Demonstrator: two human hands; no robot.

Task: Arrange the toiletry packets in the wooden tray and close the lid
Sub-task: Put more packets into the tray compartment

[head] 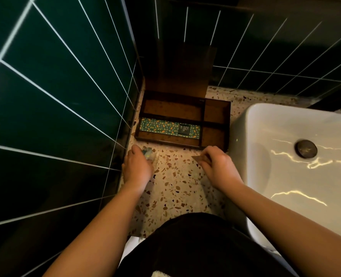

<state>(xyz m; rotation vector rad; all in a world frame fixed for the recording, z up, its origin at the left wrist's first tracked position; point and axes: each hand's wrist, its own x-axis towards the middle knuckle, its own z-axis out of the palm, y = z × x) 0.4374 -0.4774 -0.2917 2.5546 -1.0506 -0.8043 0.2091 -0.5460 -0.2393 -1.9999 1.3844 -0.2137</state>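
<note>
Setting: a speckled terrazzo counter (175, 188) is seen from the head view, shut in by dark green wall tiles (55, 76) on the left and behind, with a white sink (285, 176) on the right.
Wooden tray (228, 124): it is set at the back corner of the counter; its compartments are exposed.
Lid (183, 72): it is stood upright against the back wall, fully open.
Green patterned packet (161, 127): it is laid flat in the long front compartment; the other compartments appear unfilled.
Left hand (137, 166): its fingers are curled over a pale small packet (149, 153), blurred, on the counter just before the tray.
Right hand (217, 166): a thin brown packet (197, 157) is pinched at the fingertips, just by the tray's front edge.
Step in hand: two packets are judged to be in the act of being picked up; arranging is barely begun.
Next move: each packet would need to be lifted over the front wall and laid flat in a free compartment; the lid is not yet to be lowered.
</note>
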